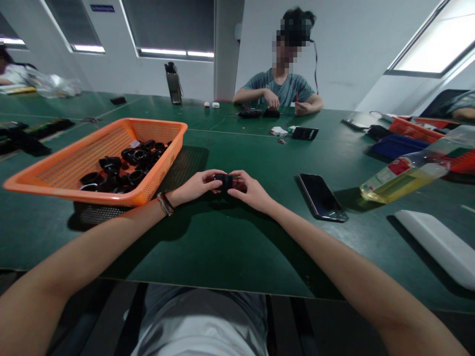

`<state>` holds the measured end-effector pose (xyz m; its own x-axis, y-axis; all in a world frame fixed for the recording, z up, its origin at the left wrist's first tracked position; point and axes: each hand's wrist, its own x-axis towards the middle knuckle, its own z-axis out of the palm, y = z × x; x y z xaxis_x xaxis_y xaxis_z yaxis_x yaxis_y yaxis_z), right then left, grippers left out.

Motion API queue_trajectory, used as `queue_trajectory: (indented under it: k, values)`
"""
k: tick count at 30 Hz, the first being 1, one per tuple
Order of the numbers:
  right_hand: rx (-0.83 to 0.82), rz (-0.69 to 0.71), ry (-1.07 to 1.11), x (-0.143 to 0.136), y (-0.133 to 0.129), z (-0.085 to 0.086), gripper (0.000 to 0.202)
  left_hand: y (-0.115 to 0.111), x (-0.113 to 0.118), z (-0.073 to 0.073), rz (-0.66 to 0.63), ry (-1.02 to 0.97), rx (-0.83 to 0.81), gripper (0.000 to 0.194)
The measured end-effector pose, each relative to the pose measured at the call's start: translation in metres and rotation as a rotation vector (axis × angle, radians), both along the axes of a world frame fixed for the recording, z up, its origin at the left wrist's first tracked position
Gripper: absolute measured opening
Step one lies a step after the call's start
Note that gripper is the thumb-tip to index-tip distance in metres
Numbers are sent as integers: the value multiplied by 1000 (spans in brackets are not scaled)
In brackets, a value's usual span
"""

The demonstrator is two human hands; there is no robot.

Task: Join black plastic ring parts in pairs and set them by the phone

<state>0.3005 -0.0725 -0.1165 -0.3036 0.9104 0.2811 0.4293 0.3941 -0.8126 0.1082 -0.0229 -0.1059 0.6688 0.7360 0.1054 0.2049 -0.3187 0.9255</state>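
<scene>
Between my two hands is a small black plastic part (223, 182), held just above the green table (222, 237). My left hand (198, 187) closes on its left side, thumb in front and fingers behind. On its other side my right hand (249, 190) pinches it with thumb and fingers. The fingers hide much of the part, so its exact kind does not show. Left of my hands stands an orange perforated basket (70, 193) with several black ring-like plastic pieces (139, 157) heaped inside.
To the right lie a smartphone (322, 197), a bottle of yellow liquid (404, 173) and a white block-shaped object (438, 242). Across the table sits a person (280, 84) with small items at hand. A dark flask (173, 84) stands at the back.
</scene>
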Motion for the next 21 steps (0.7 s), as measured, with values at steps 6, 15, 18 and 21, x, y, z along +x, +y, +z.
queue_trajectory:
  k: [6, 15, 18, 21]
  values:
    - [53, 16, 4, 0, -2, 2, 36, -1, 1, 1, 27, -12, -48, 44]
    - [119, -41, -37, 0, -1, 3, 29, -1, 0, 1, 7, -17, -36, 48]
    - [119, -42, -41, 0, -1, 3, 28, -1, 0, 1, -5, -13, -20, 46]
    - [103, -41, -43, 0, -1, 2, 28, -1, 0, 0, -2, -2, -6, 44]
